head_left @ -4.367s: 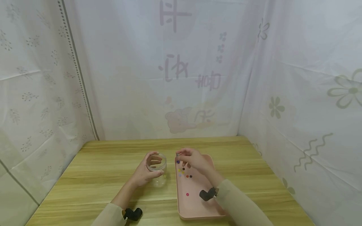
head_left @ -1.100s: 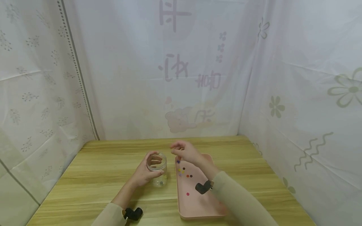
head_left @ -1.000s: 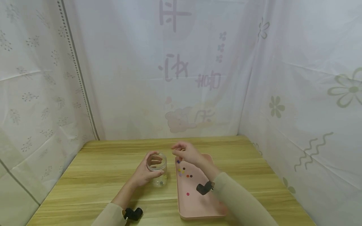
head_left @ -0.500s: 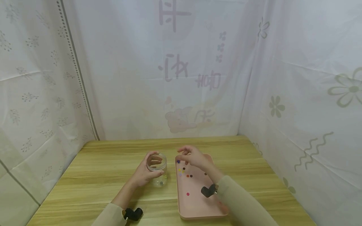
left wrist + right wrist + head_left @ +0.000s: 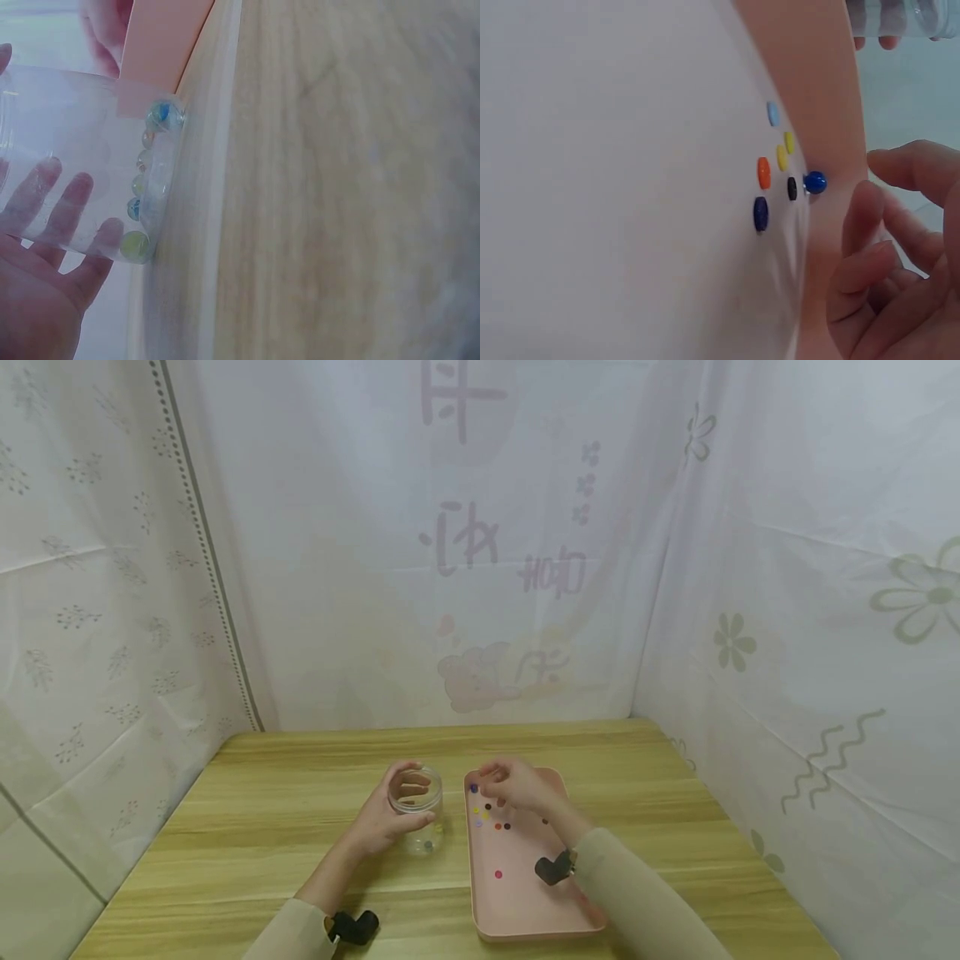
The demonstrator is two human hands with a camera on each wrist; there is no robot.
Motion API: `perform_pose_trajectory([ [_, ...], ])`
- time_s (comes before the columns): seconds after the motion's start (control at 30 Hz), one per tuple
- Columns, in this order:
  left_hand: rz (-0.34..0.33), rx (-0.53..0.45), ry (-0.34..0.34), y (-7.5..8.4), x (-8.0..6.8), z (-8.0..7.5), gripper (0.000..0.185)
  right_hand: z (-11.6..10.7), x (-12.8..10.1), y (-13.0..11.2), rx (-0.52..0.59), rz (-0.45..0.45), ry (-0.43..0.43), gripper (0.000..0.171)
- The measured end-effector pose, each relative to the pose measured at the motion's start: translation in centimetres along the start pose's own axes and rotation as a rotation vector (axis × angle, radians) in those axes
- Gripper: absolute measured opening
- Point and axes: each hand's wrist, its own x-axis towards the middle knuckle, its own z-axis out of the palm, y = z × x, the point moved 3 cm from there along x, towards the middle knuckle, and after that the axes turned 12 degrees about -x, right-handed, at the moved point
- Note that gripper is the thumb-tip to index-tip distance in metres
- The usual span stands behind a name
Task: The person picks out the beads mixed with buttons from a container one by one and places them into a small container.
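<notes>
Fingers [image 5: 870,247] near blue marble [image 5: 814,182]

One clear jar [image 5: 417,808], one pink tray [image 5: 525,893], six marbles [image 5: 141,204] in jar, two hands [image 5: 517,785]

Two sleeved forearms reach forward over a table. The left hand [image 5: 378,821] has its fingers [image 5: 64,206] and thumb curled in a grip. The right hand [image 5: 517,787] hovers, fingers [image 5: 870,225] loosely bent, fingertips close together, nothing between them.
</notes>
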Motion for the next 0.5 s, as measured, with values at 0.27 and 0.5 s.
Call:
perform_pose_trajectory([
  [0.27, -0.019, 0.003, -0.010, -0.1, 0.0, -0.1, 0.083, 1.3, 0.2, 0.3, -0.002, 0.028, -0.066, 0.042],
  [0.5, -0.029, -0.013, -0.008, 0.0, -0.1, 0.0, 0.083, 2.3, 0.7, 0.4, 0.026, 0.077, -0.052, 0.044],
])
